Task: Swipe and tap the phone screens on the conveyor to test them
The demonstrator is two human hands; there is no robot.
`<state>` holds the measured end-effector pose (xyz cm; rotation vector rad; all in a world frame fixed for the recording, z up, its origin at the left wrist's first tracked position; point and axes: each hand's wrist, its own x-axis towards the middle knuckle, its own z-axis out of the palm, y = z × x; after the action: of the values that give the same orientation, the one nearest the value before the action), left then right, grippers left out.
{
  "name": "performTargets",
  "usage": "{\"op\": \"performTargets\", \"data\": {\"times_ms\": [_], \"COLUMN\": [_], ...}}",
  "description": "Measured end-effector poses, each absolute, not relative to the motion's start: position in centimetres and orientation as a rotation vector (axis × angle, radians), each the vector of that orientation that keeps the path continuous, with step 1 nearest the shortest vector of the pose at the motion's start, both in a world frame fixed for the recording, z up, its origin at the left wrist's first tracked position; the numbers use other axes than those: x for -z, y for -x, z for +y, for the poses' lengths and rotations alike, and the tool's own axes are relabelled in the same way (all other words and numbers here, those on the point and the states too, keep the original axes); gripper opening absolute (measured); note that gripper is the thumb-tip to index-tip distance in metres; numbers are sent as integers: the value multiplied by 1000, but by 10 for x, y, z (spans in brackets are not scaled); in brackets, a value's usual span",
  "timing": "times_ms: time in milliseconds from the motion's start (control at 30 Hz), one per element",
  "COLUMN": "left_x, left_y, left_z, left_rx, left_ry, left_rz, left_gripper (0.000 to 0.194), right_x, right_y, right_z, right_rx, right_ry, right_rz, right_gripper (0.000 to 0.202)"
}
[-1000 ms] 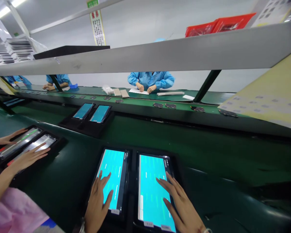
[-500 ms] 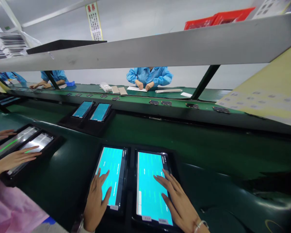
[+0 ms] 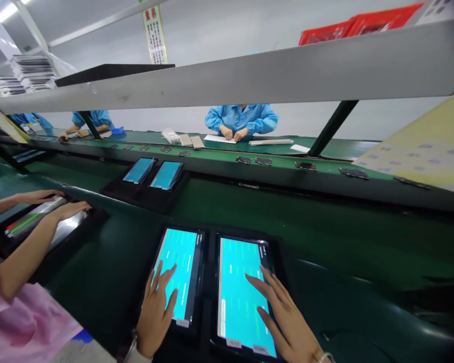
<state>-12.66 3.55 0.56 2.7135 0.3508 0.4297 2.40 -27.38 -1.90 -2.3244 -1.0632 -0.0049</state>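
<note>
Two tablets with bright cyan screens lie side by side in black holders on the dark green surface. Over the lower left part of the left tablet (image 3: 183, 267) is my left hand (image 3: 157, 312), fingers spread and holding nothing. My right hand (image 3: 283, 315) rests over the right edge of the right tablet (image 3: 240, 287), its fingers also apart and empty. Whether the fingertips touch the glass I cannot tell. Small white labels sit along the near ends of both tablets.
Two more lit tablets (image 3: 166, 175) lie in a tray ahead. At left, a person in pink (image 3: 26, 317) reaches over two devices. Beyond a ledge bearing several small dark boards (image 3: 353, 173), people in blue work. A grey shelf beam (image 3: 230, 83) crosses overhead.
The whole view has shifted slightly, so things appear further right. The hands of the person in pink have moved toward the far ends of their devices. My hands keep nearly the same pose.
</note>
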Motion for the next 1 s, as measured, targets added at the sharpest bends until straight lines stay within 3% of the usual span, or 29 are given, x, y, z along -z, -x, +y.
{"op": "performTargets", "data": {"times_ms": [333,567,833,1000], "left_x": [-8,-2,-9,-22], "left_y": [128,129,126,116], "left_z": [36,36,33,24], "left_rx": [-513,-506,-584,-597], "left_ry": [-2695,-2700,-2820,-2871], "left_rz": [327,404,272,181], "left_gripper": [48,53,50,53], "right_x": [17,12,-2,9], "right_y": [-22,-24,-31,-32], "right_z": [-271,-272,-270,-276], "right_rx": [22,83,658,609], "right_ry": [2240,2278,2296,2421], "right_rz": [-793,-910,-976,-1050], "right_gripper": [50,48,31,24]}}
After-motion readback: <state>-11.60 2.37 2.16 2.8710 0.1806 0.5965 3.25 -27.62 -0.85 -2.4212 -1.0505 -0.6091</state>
